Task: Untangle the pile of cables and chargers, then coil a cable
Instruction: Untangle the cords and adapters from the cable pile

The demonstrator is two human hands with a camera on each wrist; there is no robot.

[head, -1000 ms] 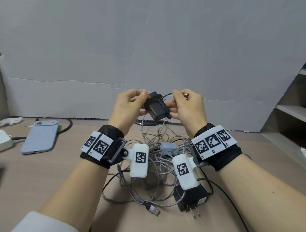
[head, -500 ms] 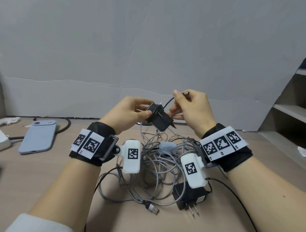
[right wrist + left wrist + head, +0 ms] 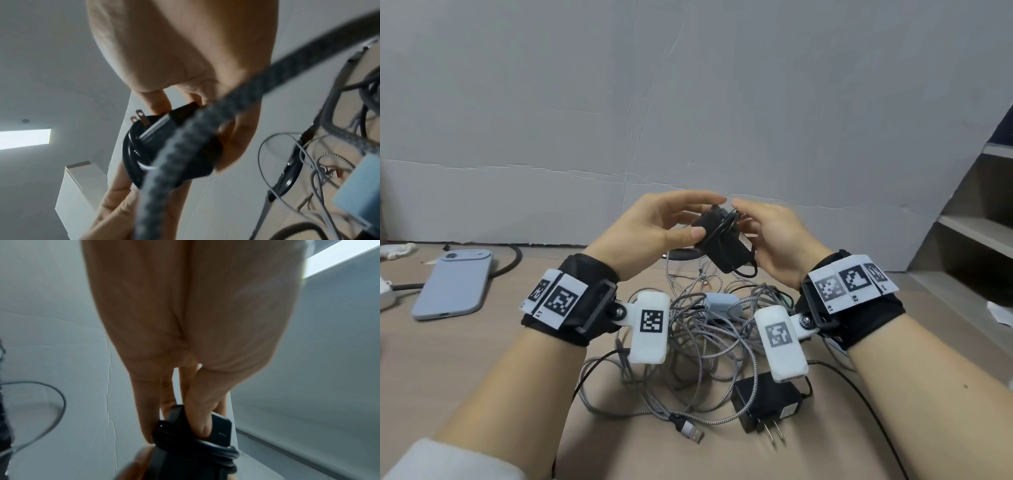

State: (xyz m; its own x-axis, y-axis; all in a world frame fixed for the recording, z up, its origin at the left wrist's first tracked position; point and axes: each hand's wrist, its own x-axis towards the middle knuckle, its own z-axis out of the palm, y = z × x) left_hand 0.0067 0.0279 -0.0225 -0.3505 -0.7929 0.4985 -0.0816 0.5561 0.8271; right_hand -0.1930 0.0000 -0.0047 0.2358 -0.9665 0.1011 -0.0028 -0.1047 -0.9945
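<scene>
Black plastic and black cord fill the middle of the head view: a black charger [image 3: 724, 245] with its thin black cable [image 3: 722, 226] wound round it is held up above the table [image 3: 465, 370], between both hands. The left hand [image 3: 654, 233] pinches the charger's left end, thumb on the near side and fingers reaching over the top. The right hand [image 3: 774, 243] cups the charger's right side with loosely bent fingers; whether it truly grips cannot be told from here. Below the hands, on the table, lies the pile of grey braided cables [image 3: 695, 346], with a pale blue charger [image 3: 719, 303] toward its far side, a second black charger [image 3: 767, 401] with its prongs pointing to the near edge at the pile's near right, and a USB plug [image 3: 688, 433] at the near edge. A pale blue phone [image 3: 455, 284] lies well to the left

The left wrist view shows the left hand [image 3: 185, 331] from beneath, fingertips [image 3: 200, 425] pressed on the black charger [image 3: 218, 430], the wound black cable [image 3: 207, 451] just below them

The right wrist view shows the right hand [image 3: 185, 48] with fingers curled round the black charger [image 3: 164, 142], prongs pointing up and left, the coiled black cable [image 3: 131, 155] round its body. A blurred grey braided cable [image 3: 236, 102] crosses close in front. The pile and pale blue charger [image 3: 357, 190] sit at the right
</scene>
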